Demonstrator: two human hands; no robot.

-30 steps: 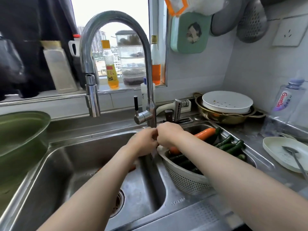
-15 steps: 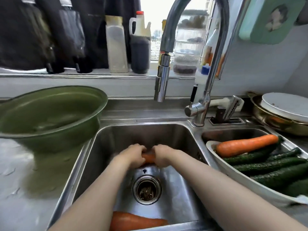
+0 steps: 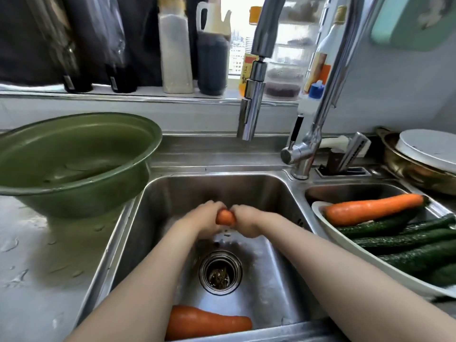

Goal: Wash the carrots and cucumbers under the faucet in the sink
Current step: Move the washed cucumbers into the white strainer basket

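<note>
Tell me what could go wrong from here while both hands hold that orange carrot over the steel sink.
1. The orange carrot, gripped by the left hand and right hand, is probably wet; it might slip and fall toward the round open drain.
2. No stream shows under the chrome faucet spout, so rinsing may be incomplete.
3. The right forearm passes close to the loaded white oblong colander and could nudge it.

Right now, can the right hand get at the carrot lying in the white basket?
Probably yes, once freed: the right hand grips a second carrot. The basket carrot lies uncovered atop the cucumbers.
</note>
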